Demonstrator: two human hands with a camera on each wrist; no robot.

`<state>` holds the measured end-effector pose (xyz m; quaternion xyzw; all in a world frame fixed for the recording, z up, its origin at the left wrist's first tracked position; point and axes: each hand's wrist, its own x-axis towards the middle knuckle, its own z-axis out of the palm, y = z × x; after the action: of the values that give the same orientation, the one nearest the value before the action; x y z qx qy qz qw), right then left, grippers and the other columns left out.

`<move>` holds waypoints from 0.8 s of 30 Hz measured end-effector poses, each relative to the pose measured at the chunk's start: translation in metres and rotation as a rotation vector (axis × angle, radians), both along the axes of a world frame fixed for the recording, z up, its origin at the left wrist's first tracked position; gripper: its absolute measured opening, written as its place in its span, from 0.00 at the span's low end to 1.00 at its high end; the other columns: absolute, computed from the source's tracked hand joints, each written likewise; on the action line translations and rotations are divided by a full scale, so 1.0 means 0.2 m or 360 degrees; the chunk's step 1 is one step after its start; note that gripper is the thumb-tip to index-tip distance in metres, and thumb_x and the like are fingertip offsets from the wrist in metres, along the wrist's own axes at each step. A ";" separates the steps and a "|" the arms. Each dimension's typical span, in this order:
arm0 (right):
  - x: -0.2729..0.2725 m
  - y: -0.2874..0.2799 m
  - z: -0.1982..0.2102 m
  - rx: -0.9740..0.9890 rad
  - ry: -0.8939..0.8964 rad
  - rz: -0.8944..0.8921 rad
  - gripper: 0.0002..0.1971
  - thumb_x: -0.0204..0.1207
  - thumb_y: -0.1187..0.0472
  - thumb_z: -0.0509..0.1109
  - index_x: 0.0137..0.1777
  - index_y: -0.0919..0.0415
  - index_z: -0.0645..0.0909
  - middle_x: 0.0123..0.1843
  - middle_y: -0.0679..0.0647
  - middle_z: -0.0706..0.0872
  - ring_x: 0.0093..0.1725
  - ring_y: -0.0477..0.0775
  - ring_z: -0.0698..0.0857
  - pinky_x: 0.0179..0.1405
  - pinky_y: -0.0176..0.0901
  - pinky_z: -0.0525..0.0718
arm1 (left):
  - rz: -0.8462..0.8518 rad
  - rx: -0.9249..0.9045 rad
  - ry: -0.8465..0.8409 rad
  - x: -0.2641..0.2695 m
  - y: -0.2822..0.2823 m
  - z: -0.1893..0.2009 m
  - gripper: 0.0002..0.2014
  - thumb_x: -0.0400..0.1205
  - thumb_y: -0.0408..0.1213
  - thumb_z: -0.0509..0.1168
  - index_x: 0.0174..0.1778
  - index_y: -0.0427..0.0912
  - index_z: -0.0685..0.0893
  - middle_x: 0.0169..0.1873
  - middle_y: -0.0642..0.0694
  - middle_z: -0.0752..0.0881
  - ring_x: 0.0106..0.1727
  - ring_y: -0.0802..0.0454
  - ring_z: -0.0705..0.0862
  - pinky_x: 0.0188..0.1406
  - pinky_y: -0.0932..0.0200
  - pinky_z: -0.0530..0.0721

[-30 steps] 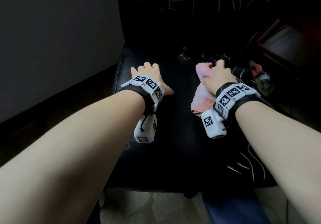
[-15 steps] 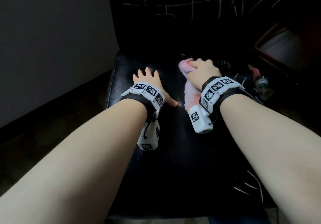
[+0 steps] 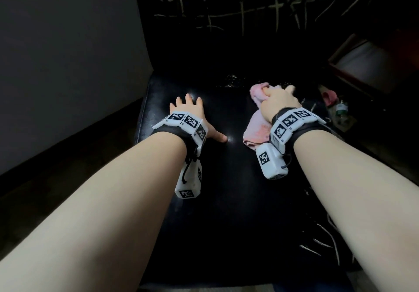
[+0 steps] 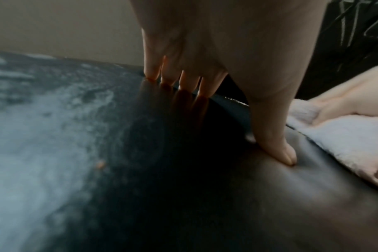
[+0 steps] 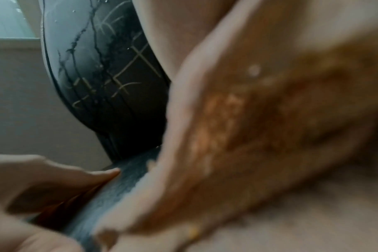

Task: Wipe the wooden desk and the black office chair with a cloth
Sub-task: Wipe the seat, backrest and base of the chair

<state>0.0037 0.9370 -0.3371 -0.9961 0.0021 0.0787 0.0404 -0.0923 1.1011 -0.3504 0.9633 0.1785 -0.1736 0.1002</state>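
Note:
The black office chair's seat fills the middle of the head view, its cracked backrest behind. My left hand lies flat on the seat's left part, fingers spread and thumb out; the left wrist view shows the fingers and thumb pressing the black seat. My right hand grips a bunched pink cloth on the seat's far right. The cloth also shows beside my left thumb. In the right wrist view the cloth is a close blur against the backrest.
A pale wall stands to the left of the chair, with dark floor below it. To the right are a wooden furniture edge, a pink item and a small bottle on the floor. The seat's right edge is cracked.
My right hand slid the cloth left toward the seat's centre, then back right near the backrest. The left hand stayed pressed on the seat. The head view shifted slightly.

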 end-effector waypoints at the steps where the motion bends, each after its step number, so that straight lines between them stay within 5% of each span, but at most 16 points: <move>1: 0.01 -0.01 0.00 0.0001 -0.0005 -0.0095 0.20 0.83 0.53 0.58 0.73 0.55 0.72 0.68 0.62 0.68 0.63 0.68 0.76 0.59 0.58 0.76 | -0.0014 -0.0008 -0.0008 0.00 0.01 0.00 0.66 0.53 0.78 0.69 0.82 0.47 0.54 0.82 0.41 0.54 0.82 0.37 0.52 0.79 0.41 0.55; 4: 0.03 0.03 0.00 -0.0028 -0.0044 -0.0257 0.19 0.84 0.54 0.55 0.69 0.59 0.77 0.68 0.64 0.70 0.61 0.67 0.77 0.59 0.58 0.75 | -0.0052 -0.0044 -0.0014 -0.01 0.04 0.00 0.63 0.55 0.77 0.68 0.82 0.50 0.54 0.82 0.45 0.54 0.82 0.39 0.53 0.77 0.43 0.59; 8: 0.04 0.11 0.02 -0.0133 0.0061 -0.0076 0.19 0.81 0.57 0.57 0.70 0.60 0.75 0.69 0.64 0.70 0.65 0.67 0.75 0.50 0.54 0.73 | -0.0096 -0.0058 0.0063 -0.01 0.09 0.02 0.60 0.59 0.75 0.68 0.83 0.54 0.50 0.84 0.49 0.49 0.84 0.44 0.50 0.75 0.42 0.63; 12: -0.04 0.26 0.04 0.0066 0.0092 0.0247 0.22 0.78 0.57 0.53 0.72 0.59 0.72 0.65 0.63 0.71 0.63 0.69 0.75 0.53 0.52 0.71 | -0.0114 -0.0017 0.0071 0.00 0.08 0.01 0.59 0.61 0.74 0.68 0.84 0.53 0.50 0.84 0.48 0.49 0.84 0.44 0.50 0.74 0.44 0.65; 15: -0.18 0.37 0.03 0.0257 0.0098 0.0497 0.20 0.77 0.55 0.60 0.69 0.55 0.73 0.56 0.57 0.67 0.49 0.62 0.79 0.45 0.46 0.71 | -0.0137 0.0013 0.0003 -0.01 0.07 0.01 0.52 0.71 0.65 0.68 0.84 0.50 0.48 0.84 0.46 0.50 0.84 0.43 0.50 0.76 0.46 0.62; 18: -0.24 0.34 0.01 0.0306 0.0083 0.0571 0.16 0.79 0.55 0.60 0.65 0.52 0.75 0.52 0.53 0.65 0.32 0.52 0.70 0.39 0.45 0.70 | -0.0130 -0.0108 -0.0039 -0.03 0.07 -0.01 0.53 0.72 0.63 0.68 0.84 0.49 0.44 0.84 0.43 0.47 0.84 0.41 0.46 0.80 0.47 0.52; 21: -0.28 0.19 0.04 0.0325 0.0078 0.0463 0.15 0.79 0.53 0.58 0.63 0.51 0.75 0.51 0.53 0.66 0.40 0.57 0.76 0.39 0.46 0.71 | -0.0088 -0.0131 -0.0040 -0.07 0.05 -0.02 0.58 0.67 0.70 0.68 0.84 0.47 0.45 0.84 0.42 0.45 0.84 0.40 0.43 0.81 0.46 0.46; 24: -0.34 -0.01 0.07 0.0227 0.0055 0.0314 0.18 0.79 0.58 0.54 0.67 0.51 0.75 0.51 0.53 0.64 0.44 0.59 0.75 0.45 0.49 0.74 | -0.0026 -0.0088 -0.0047 -0.12 -0.04 -0.03 0.49 0.75 0.64 0.64 0.84 0.44 0.46 0.84 0.42 0.44 0.83 0.39 0.43 0.81 0.44 0.47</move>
<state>-0.0647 0.9346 -0.3240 -0.9845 -0.1009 0.0994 0.1032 -0.1161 1.0939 -0.3562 0.9640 0.1644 -0.1652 0.1280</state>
